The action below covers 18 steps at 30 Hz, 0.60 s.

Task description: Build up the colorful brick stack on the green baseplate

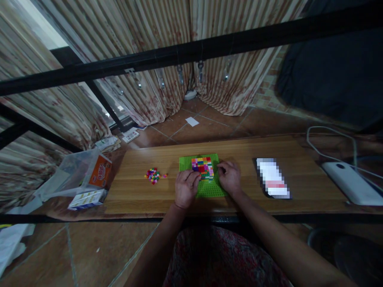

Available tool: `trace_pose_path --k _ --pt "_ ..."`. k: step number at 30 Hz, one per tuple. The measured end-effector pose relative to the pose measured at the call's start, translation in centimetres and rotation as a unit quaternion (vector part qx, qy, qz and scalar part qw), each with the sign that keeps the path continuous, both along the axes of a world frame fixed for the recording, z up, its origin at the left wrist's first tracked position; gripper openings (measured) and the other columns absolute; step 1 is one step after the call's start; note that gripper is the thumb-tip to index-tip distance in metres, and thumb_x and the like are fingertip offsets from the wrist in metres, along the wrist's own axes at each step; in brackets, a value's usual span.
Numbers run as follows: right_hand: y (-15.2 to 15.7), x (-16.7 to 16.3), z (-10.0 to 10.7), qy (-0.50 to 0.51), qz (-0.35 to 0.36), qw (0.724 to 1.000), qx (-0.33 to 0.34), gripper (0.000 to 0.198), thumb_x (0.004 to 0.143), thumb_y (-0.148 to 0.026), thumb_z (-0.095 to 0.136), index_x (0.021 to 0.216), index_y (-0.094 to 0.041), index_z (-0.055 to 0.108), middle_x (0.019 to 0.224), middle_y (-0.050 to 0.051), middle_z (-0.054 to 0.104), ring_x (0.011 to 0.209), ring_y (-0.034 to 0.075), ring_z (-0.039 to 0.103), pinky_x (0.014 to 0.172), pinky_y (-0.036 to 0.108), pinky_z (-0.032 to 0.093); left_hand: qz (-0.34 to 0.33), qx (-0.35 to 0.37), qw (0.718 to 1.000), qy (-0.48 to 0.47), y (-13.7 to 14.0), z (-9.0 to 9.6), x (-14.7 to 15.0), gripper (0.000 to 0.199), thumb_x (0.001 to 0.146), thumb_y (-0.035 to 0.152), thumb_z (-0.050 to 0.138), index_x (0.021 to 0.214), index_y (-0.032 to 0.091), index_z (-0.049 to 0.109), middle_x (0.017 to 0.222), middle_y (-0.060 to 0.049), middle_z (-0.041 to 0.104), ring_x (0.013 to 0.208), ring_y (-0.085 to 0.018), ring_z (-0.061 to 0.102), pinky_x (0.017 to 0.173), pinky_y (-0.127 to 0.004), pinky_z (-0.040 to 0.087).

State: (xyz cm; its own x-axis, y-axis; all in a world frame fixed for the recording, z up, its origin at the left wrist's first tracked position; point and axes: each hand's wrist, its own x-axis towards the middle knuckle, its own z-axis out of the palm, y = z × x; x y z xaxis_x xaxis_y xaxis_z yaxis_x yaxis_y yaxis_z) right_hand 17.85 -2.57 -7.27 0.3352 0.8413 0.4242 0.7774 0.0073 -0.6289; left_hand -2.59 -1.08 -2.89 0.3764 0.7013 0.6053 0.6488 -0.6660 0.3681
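A green studded baseplate [212,192] lies on the wooden board in front of me. On its upper middle is a patch of small multicoloured building bricks [205,162]. My left hand [186,188] rests over the plate's left side, its fingers curled together with the tips at the patch's lower left. At the plate's right edge, my right hand [230,176] is closed in a pinch, thumb and forefinger together. Whatever either hand holds is hidden or too small to make out. A small heap of loose bricks [153,175] sits left of the plate, with a few pieces beside it.
To the right lies a phone [273,178] with a blurred screen, and beyond it a white device [351,182] with a cable. A clear plastic bin [74,169] and a small box [87,199] stand at the left. A dark metal bar [167,56] crosses ahead.
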Motion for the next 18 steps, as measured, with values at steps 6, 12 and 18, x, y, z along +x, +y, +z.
trace_pose_path --k 6,12,18 --pt "0.0 -0.1 0.2 0.004 0.002 1.000 -0.002 0.021 0.080 -0.017 0.050 0.085 -0.020 0.070 0.089 0.007 0.066 0.091 0.024 0.056 0.087 0.039 0.042 -0.012 0.014 1.000 -0.016 0.3 -1.1 -0.4 0.016 0.090 0.029 0.057 0.093 0.023 0.072 0.092 -0.005 0.067 0.091 -0.016 0.062 0.082 -0.031 0.054" --pt "-0.1 -0.2 0.3 0.004 -0.001 1.000 0.000 0.021 0.081 -0.017 0.049 0.084 -0.021 0.069 0.088 0.007 0.065 0.091 0.023 0.055 0.087 0.039 0.041 -0.033 0.036 0.999 0.009 0.9 -1.4 -0.8 0.018 0.091 0.030 0.056 0.093 0.022 0.072 0.093 -0.006 0.067 0.089 -0.015 0.062 0.080 -0.028 0.054" --pt "-0.1 -0.2 0.2 0.009 0.003 1.000 0.000 0.021 0.080 -0.017 0.049 0.085 -0.021 0.069 0.089 0.007 0.065 0.092 0.023 0.055 0.088 0.039 0.041 -0.054 0.055 0.997 0.023 1.4 -1.2 -1.0 0.017 0.092 0.027 0.055 0.093 0.022 0.071 0.094 -0.006 0.066 0.089 -0.014 0.062 0.080 -0.027 0.054"
